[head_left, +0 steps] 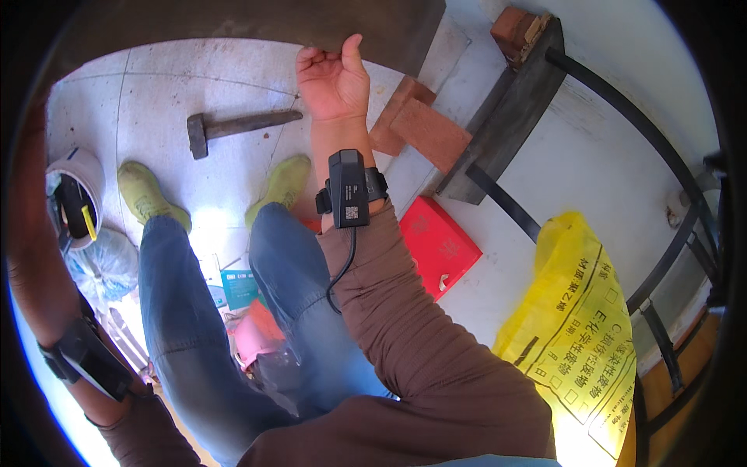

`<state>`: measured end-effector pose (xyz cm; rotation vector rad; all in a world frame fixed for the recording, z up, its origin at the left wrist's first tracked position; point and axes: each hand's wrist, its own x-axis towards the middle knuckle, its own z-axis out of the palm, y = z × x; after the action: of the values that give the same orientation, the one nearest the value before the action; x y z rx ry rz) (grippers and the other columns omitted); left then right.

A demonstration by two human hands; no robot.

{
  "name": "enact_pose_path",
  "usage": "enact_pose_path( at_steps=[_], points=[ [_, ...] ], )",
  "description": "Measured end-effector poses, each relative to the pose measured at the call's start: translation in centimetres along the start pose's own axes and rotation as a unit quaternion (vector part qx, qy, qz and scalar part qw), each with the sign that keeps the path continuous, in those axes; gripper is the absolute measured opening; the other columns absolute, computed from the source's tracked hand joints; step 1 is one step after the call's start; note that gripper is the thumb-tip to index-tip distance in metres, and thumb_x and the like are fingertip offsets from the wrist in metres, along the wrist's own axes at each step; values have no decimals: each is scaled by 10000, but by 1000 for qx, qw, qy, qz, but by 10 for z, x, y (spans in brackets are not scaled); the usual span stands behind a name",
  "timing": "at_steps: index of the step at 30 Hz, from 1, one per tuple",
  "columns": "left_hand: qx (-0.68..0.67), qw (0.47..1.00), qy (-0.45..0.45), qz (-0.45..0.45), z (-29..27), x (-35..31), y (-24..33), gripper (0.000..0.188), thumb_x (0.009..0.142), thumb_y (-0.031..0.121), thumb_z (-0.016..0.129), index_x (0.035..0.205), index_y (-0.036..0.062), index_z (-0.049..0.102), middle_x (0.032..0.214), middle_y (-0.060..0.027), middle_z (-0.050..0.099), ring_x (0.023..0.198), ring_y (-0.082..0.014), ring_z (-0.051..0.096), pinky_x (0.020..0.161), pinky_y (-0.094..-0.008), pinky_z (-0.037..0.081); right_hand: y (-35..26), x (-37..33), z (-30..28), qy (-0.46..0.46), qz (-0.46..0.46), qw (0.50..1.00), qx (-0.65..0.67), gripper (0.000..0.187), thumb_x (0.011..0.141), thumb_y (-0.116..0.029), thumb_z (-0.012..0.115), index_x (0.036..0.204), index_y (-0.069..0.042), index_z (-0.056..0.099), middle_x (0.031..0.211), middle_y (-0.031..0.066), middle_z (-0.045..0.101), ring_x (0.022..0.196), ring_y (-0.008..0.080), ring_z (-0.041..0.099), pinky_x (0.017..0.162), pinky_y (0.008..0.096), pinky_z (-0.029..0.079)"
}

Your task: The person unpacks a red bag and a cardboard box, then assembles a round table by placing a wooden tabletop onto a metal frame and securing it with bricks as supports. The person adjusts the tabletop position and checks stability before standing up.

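Dark board (249,19) across the frame's top
Bricks (430,134) lie upper right; the right grip (334,84) half curls at the board's edge, clasp unclear; the left grip (33,152), far left, is too dim to tell; a hammer (243,126) lies upper left.

Pale tiled floor (210,86) with hammer (247,125), bricks (432,134) and red box (438,245).

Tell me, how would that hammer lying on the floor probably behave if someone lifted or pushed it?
The hammer would probably feel heavy at one end, since its blocky head looks like metal. It should stay stiff, as the handle looks thick and straight. Pushed, it may pivot or slide rather than roll, given that squarish head.
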<state>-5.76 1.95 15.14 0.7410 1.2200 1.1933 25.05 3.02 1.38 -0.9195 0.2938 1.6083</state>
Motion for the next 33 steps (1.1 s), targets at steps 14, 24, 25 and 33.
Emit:
enact_pose_path(
  at_steps=[14, 24, 25, 33],
  points=[
    [227, 942, -139, -204, -63, -29, -72, 367, 949, 362, 495, 1141, 77, 626, 1065, -116, 641, 1038, -226, 617, 912, -342, 478, 11, 29, -74, 1, 95, 978, -184, 285, 935, -371, 604, 878, -92, 617, 835, 127, 672, 776, 263, 640, 732, 419, 510],
    [293, 843, -443, 88, 85, 47, -11, 135, 817, 30, 571, 933, -29, 609, 799, -149, 599, 723, -262, 604, 634, -344, 473, -117, 16, -69, 78, -34, 924, -373, 189, 959, -225, 564, 910, -52, 625, 809, 94, 671, 704, 189, 640, 667, 336, 535],
    [304, 826, -459, 119, 100, 59, -11, 132, 844, 26, 546, 953, -22, 605, 804, -128, 599, 733, -207, 593, 638, -332, 470, -117, 15, -75, 62, -49, 934, -348, 165, 952, -202, 567, 916, -51, 623, 816, 94, 670, 709, 188, 637, 668, 336, 534],
    [436, 740, -444, 256, 201, 150, -56, 193, 894, 105, 556, 1037, -21, 590, 860, -105, 603, 773, -211, 571, 723, -319, 469, -97, 19, -150, 144, -53, 968, -198, 121, 892, -121, 615, 973, -31, 610, 864, 123, 654, 744, 223, 621, 682, 363, 534]
  ],
)
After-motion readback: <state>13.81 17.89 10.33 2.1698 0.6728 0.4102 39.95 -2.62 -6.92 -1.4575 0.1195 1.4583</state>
